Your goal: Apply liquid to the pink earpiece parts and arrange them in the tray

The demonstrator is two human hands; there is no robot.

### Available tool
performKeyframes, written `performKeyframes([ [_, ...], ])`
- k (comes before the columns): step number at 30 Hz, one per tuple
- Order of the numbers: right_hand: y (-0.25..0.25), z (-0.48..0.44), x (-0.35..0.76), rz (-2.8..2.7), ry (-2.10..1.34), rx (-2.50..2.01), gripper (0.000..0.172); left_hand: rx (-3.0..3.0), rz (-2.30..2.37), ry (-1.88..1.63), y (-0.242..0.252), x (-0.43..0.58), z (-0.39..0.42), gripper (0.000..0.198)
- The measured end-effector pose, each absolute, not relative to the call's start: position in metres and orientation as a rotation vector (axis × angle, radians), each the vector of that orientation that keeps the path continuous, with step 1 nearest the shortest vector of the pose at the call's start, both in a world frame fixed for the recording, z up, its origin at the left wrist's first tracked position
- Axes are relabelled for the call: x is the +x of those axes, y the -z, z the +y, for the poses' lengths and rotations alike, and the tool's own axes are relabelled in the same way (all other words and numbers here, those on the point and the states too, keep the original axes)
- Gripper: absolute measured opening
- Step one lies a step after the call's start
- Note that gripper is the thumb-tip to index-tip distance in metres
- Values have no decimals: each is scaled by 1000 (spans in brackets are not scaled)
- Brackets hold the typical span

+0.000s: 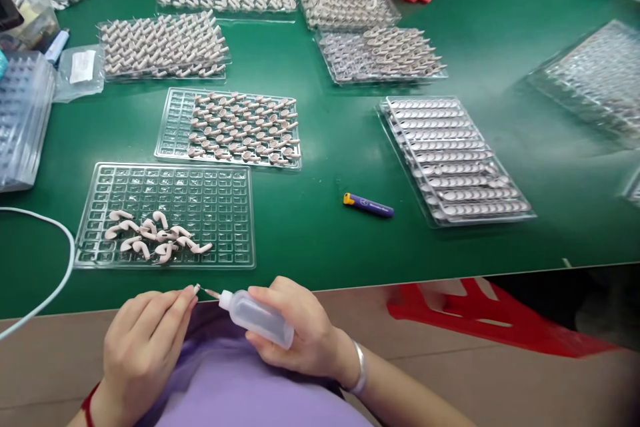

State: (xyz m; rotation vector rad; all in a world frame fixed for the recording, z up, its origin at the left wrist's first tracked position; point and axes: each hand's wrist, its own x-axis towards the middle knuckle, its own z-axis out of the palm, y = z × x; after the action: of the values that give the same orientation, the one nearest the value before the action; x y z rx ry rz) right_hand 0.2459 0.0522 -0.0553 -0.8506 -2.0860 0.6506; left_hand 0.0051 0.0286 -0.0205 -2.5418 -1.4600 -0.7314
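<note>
Between its closed fingertips, my left hand (145, 343) pinches an earphone shell (197, 289), of which only the small pale end shows. My right hand (300, 330) is wrapped round a translucent squeeze bottle (263, 320) with a white cap and a thin needle tip. The bottle lies tilted to the left, its needle pointing at the shell's end; whether they touch I cannot tell. Just beyond my hands, a clear plastic tray (225, 200) carries a loose heap of white earphone shells (163, 235). Both hands are at the table's front edge.
Partly filled trays (175, 123) and full trays (455, 153) of earphone parts stand across the green table (320, 213). A purple lighter (369, 205) lies mid-table. A white cable (65, 280) curves at the left. Below the edge, a red stool (490, 320) shows at right.
</note>
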Motion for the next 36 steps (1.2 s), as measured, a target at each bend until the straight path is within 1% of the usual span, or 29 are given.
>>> performKeyframes([
  [10,55,52,247,-2071,-671,-846,56,-2546,-1514,746,24,2,26,35],
  [13,52,50,252,-1965,-808,-881,52,-2535,-1565,809,25,3,26,34],
  [15,50,48,253,-1838,-930,-948,47,-2529,-1663,937,25,4,22,35],
  [17,48,46,250,-1720,-1050,-1005,44,-2515,-1824,1124,27,6,14,35],
  [19,47,44,243,-1663,-1119,-996,44,-2484,-2076,1305,29,9,4,30],
  [20,48,43,238,-1663,-1126,-970,43,-2456,-2263,1377,31,10,0,25],
  [22,50,41,227,-1714,-1069,-913,42,-2329,-2780,1488,34,15,-7,15],
  [24,54,40,218,-1788,-942,-870,39,-2040,-3347,1588,38,20,-9,23],
  [26,57,39,212,-1859,-807,-851,36,-1714,-3726,1700,43,25,-8,35],
  [28,59,40,210,-1918,-700,-854,30,-1520,-3890,1806,48,29,-6,40],
  [32,63,41,209,-1995,-604,-864,19,-1300,-3980,1920,55,31,-2,41],
  [36,65,41,209,-2024,-587,-889,18,-1292,-4042,1842,52,32,0,42],
])
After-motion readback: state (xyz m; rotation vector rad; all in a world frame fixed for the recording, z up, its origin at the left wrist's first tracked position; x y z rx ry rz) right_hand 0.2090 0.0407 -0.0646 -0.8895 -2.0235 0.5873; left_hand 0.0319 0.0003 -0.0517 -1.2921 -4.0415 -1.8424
